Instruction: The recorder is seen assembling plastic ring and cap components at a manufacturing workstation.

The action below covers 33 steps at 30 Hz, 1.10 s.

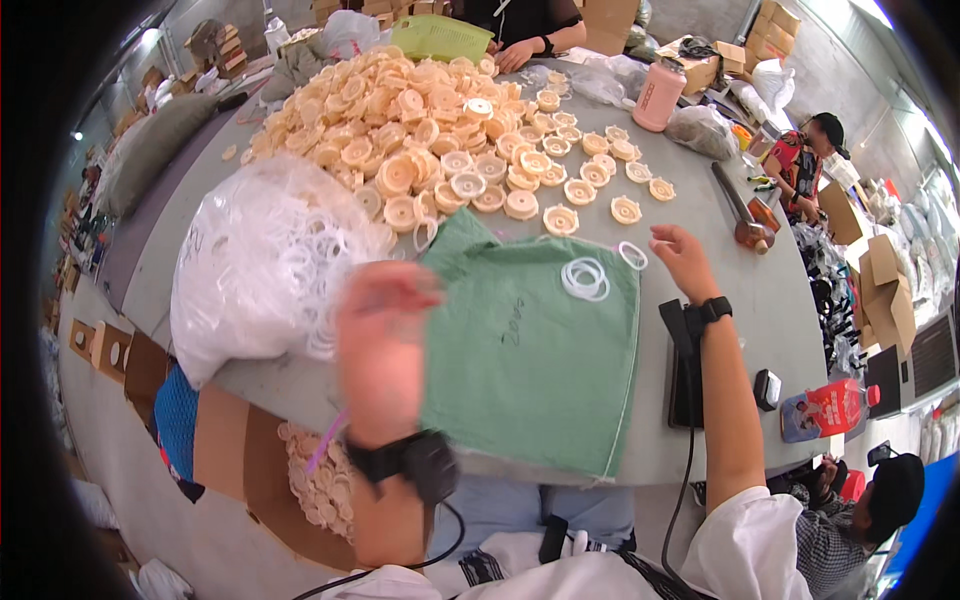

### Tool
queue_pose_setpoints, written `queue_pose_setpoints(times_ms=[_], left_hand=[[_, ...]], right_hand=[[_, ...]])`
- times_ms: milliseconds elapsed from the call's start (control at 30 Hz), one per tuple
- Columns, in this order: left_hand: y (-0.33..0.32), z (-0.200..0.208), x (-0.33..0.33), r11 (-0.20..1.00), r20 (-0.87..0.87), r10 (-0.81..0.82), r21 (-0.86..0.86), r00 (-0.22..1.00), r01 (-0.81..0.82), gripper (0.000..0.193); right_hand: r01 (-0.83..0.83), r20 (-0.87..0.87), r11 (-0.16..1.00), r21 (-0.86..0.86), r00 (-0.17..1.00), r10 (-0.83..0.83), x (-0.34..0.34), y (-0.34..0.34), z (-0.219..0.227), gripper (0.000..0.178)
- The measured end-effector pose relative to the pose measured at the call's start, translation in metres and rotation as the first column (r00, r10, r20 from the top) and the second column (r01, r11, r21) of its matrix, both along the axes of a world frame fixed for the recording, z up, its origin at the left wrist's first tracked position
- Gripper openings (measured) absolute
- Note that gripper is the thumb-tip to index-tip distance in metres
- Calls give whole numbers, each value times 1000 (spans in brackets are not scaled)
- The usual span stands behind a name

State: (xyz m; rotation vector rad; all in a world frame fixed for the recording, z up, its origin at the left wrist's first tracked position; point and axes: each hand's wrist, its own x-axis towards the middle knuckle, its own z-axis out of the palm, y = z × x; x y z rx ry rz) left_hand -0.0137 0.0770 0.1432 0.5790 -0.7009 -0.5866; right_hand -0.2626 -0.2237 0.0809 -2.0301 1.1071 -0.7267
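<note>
My left hand (pixel 385 315) is smeared by motion beside a clear plastic bag (pixel 225 265) of white rings; whether its fingers hold anything cannot be made out. A white ring (pixel 425 234) shows just beyond it, by the pile of cream plastic caps (pixel 400 120). Under and between my hands lies a green cloth sack (pixel 530 370) with handwriting on it. A few white rings (pixel 585 279) rest together on the sack. Another single ring (pixel 632 256) is at its far right corner, close to my right hand (pixel 682 262), whose fingers are loosely bent and apart with nothing visible in them.
A mallet (pixel 745 212), a pink bottle (pixel 661 95) and a red-labelled bottle (pixel 825 410) stand or lie on the right of the grey table (pixel 740 320). Below the left edge is a carton (pixel 265 490) of caps. A person's hand (pixel 518 54) is by a green basket (pixel 440 38).
</note>
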Motion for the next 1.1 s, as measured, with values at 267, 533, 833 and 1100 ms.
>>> queue_pose_setpoints(times_ms=[267,533,833,1100], left_hand=[[-171,-119,8,697,-291,-591,284,752,658,24],[-182,-141,9,616,-560,-534,255,633,746,25],[-187,-135,7,596,-567,-489,338,663,728,22],[-196,-141,-3,585,-509,-550,330,662,740,22]], right_hand=[[-50,-169,994,-97,985,33,81,-57,-18,40],[39,-187,961,-274,978,-94,127,-150,-44,42],[38,-529,852,-522,770,-358,218,-251,-40,47],[277,-656,911,-306,632,-413,225,-280,-65,67]])
